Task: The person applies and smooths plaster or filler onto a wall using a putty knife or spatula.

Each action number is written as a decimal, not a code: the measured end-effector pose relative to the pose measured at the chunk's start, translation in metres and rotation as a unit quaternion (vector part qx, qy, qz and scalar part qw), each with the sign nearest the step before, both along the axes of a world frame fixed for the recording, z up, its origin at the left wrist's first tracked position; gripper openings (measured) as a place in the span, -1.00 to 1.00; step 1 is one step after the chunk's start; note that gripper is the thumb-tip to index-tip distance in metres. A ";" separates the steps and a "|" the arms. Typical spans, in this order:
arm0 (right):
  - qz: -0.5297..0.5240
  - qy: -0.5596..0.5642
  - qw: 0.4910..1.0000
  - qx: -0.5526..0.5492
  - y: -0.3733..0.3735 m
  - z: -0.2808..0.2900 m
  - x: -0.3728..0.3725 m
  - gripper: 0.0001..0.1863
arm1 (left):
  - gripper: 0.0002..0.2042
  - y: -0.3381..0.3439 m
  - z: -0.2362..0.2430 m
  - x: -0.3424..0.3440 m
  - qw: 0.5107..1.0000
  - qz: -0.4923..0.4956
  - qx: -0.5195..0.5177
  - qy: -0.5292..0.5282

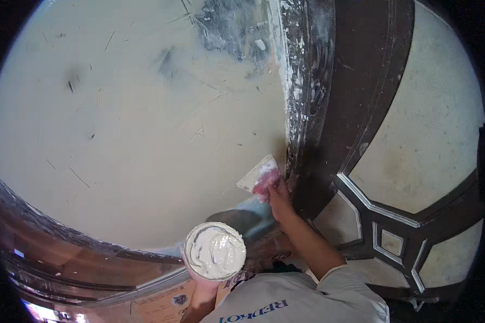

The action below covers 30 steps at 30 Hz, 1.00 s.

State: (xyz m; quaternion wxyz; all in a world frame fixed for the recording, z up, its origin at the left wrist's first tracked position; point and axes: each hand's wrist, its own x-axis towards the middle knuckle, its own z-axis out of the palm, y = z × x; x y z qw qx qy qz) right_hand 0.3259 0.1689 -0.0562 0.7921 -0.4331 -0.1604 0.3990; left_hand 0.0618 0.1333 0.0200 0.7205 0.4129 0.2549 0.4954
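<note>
My left hand (202, 282) is wrapped around the tub (244, 248), holding it from beneath and the side, low in view and just in front of my shirt (302, 295). Its open top faces up at me, full of white paste (221, 253) — glossy, swirled into ridges, with some smeared along the rim.

My right hand (278, 198) is closed on the scraper (260, 175), fingers over its reddish end, which has white paste on it. The scraper is up and to the right of the tub, well apart from it, its wide pale edge slanting toward the left. It is over the wall (140, 134), near the dark trim (307, 81); whether the edge touches the wall I cannot tell.

The wall is cream, with thin scratches, dark specks and a grey patch (229, 27) high up beside the trim. White smears run down the trim's near side. To the right stands dark woodwork (364, 64) with pale panels (428, 116) edged in white — and below on the left, printed cardboard (153, 311)
</note>
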 end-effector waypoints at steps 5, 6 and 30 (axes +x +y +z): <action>0.079 0.150 0.985 -0.010 -0.031 -0.078 -0.003 -0.69 | -0.50 -0.019 0.020 0.018 0.996 0.042 0.072 -0.031; 0.121 0.165 0.979 0.009 -0.036 -0.080 -0.005 -0.71 | -0.50 -0.019 0.016 0.017 0.996 0.046 0.074 -0.033; -0.028 -0.055 0.998 0.026 -0.003 0.007 -0.072 -0.59 | -0.33 -0.034 -0.043 -0.131 0.981 0.022 -0.105 -0.162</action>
